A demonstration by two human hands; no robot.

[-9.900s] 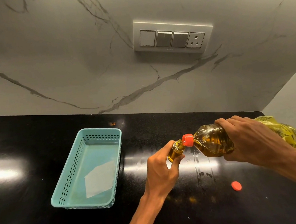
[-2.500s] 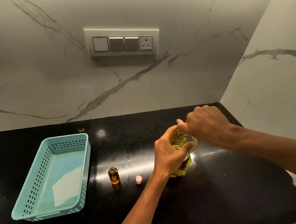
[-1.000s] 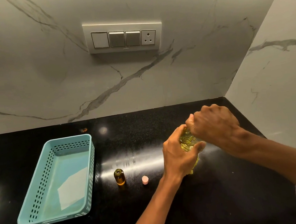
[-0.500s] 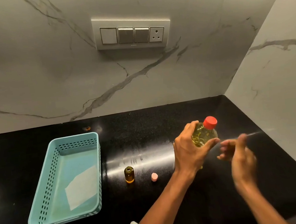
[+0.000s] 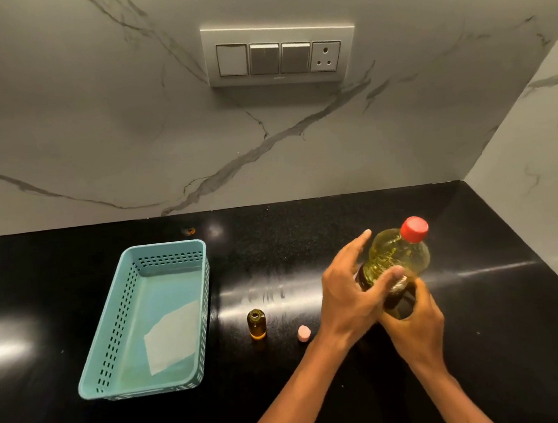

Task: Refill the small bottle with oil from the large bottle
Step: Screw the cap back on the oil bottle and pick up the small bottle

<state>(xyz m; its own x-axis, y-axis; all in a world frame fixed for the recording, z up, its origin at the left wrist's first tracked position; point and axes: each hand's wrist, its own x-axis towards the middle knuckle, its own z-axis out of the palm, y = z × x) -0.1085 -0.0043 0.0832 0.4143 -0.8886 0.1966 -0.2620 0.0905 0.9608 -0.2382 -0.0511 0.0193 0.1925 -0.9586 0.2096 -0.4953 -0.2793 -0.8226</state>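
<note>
ok so the large bottle (image 5: 400,256) sits toward the 3 o'clock side of the black counter (image 5: 510,331), red cap (image 5: 414,229) screwed on, yellow oil showing through the neck and shoulder. It leans a bit, cap pointing to about 1 o'clock. Both hands are on it. The left hand (image 5: 346,295) comes in from 7 o'clock and wraps the upper body, thumb across the front and the other fingers (image 5: 360,242) stretched round the far side. The right hand (image 5: 417,326) is at 6 o'clock of the bottle, fingers curled round the lower part from below. The base is hidden behind the hands, so can't tell if it's resting on the counter or lifted off.

The small bottle (image 5: 256,324) stands upright on the counter at roughly 9 o'clock of the left hand, well apart from it, mouth open, amber oil inside. Its pink cap (image 5: 303,332) lies just to the 3 o'clock side of it, not touching, between the small bottle and the left wrist.

Further out at 9 o'clock there's a teal basket (image 5: 166,248) with a pale sheet of paper (image 5: 172,336) lying flat inside. Up at 12 o'clock, on the marble wall (image 5: 89,128), a switch panel (image 5: 280,54) with three switches and a socket
</note>
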